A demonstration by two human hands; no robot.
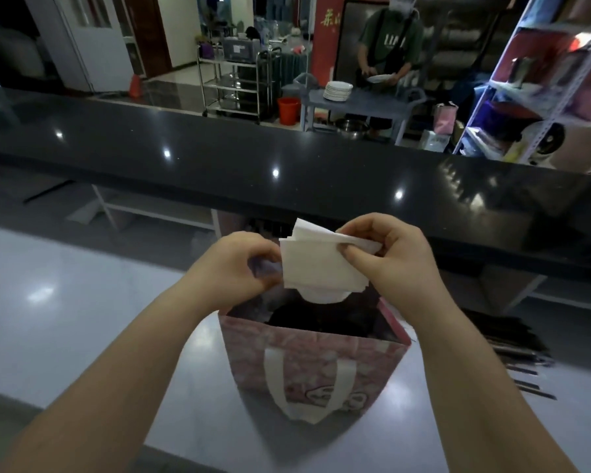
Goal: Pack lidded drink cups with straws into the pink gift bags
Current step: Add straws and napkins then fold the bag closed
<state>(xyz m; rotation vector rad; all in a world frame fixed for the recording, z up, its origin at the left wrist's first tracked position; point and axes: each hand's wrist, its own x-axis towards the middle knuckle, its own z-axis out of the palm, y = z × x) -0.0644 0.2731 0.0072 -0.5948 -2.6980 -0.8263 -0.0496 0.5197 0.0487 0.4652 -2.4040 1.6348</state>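
Observation:
A pink gift bag (307,367) with cream ribbon handles stands open on the grey counter in front of me. Just above its mouth, both hands hold a stack of folded white paper napkins (316,264). My right hand (386,257) pinches the stack's upper right edge between thumb and fingers. My left hand (239,264) is curled at the stack's left edge, and its fingertips are hidden behind the paper. The bag's inside is dark; something dark sits in it, and a white rounded shape (323,297) shows below the napkins. I cannot tell if it is a cup lid.
A raised black glossy ledge (287,165) runs across just beyond the bag. Several dark wrapped straws (516,353) lie on the counter to the right. Beyond the ledge a person handles plates at a grey cart (359,100), beside a metal trolley and a shelf unit.

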